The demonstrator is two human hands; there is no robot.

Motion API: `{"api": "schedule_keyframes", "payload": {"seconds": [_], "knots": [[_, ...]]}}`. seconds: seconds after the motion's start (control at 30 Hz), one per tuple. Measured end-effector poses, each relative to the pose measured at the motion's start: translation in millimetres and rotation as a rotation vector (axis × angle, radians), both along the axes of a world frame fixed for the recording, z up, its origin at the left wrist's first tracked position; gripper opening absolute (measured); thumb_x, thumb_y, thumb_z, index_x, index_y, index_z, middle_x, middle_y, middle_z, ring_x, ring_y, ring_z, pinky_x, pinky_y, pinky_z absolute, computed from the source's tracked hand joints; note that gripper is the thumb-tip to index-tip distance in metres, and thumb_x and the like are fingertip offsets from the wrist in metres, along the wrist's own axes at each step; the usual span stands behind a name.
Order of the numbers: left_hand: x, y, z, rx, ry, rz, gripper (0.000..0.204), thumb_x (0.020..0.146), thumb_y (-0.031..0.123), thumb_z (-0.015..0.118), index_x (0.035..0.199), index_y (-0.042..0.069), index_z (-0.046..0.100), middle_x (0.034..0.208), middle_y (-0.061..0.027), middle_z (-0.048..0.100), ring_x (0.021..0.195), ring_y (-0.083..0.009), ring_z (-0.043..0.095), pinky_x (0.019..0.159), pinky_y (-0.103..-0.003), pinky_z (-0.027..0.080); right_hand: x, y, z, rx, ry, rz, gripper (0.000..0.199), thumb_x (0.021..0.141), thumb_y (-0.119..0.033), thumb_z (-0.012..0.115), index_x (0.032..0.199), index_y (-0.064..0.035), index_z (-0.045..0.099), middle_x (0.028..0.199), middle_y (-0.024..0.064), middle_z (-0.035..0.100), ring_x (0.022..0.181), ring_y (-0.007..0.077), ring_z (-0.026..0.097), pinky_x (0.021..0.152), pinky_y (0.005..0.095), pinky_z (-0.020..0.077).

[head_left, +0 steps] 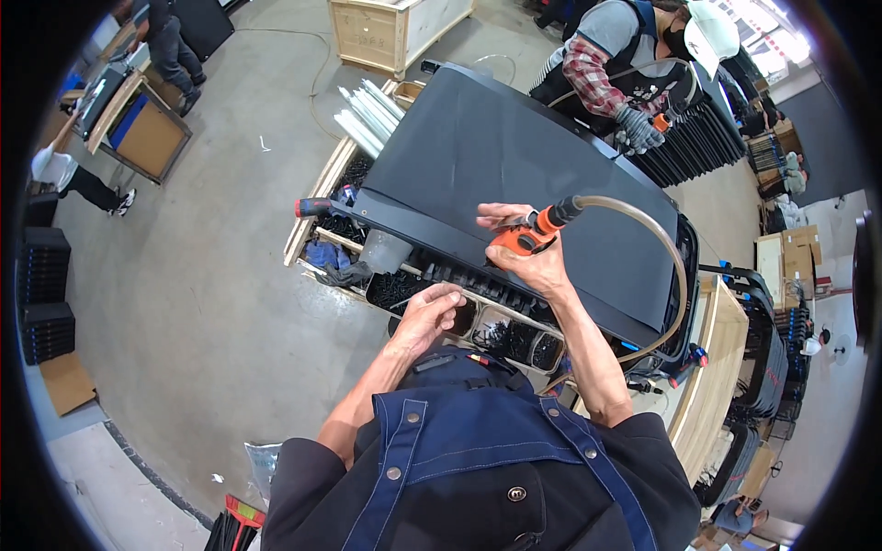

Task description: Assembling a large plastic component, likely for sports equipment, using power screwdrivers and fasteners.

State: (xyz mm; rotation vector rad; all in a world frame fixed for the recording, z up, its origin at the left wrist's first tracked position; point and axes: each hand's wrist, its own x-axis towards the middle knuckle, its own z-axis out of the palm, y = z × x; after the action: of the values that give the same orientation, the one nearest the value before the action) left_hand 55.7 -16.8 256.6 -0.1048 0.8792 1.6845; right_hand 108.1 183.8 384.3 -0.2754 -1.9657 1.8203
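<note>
My right hand point(542, 268) is wrapped round an orange and black air tool point(525, 237), with a beige air hose point(663, 241) curving from its end to the right. It is over the near edge of a large dark panel point(501, 142). Nearer to me and lower, my left hand point(430, 317) has its fingers pinched together beside the parts bins; whatever they may hold is too small to make out. Small black parts fill the bins point(393, 288) along the panel's near side. Another black and red power tool point(315, 208) rests at the panel's left corner.
Opposite, at the far right, a person in grey gloves point(638, 129) holds another orange tool by the panel. White tubes point(369, 118) lie at the panel's far left. A wooden crate point(395, 32) stands behind, and a wooden frame point(712, 354) is on my right.
</note>
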Motion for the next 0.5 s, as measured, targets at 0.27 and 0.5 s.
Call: {"api": "schedule_keyframes", "payload": {"seconds": [0.27,0.5], "knots": [[23,-2,-10,0.208,-0.166,0.190,0.023,0.096,0.016,0.069,0.114,0.001,0.064,0.091,-0.0047,0.065,0.062,-0.0062,0.047,0.051,-0.020,0.036,42,6,10,-0.470,0.270,-0.004,0.044,0.080,0.000,0.071,0.121,-0.0035,0.054,0.119,0.0190,0.065,0.106,0.0309,0.069,0.096,0.0476,0.0546],[15,-1,2,0.254,-0.165,0.205,0.025,0.095,0.020,0.071,0.111,0.002,0.065,0.089,-0.0049,0.065,0.060,-0.0051,0.046,0.051,-0.019,0.035,45,0,-11,-0.585,0.300,-0.089,0.041,0.082,-0.010,0.071,0.119,-0.0064,0.054,0.114,0.0142,0.064,0.099,0.0286,0.069,0.102,0.0554,0.0501]]}}
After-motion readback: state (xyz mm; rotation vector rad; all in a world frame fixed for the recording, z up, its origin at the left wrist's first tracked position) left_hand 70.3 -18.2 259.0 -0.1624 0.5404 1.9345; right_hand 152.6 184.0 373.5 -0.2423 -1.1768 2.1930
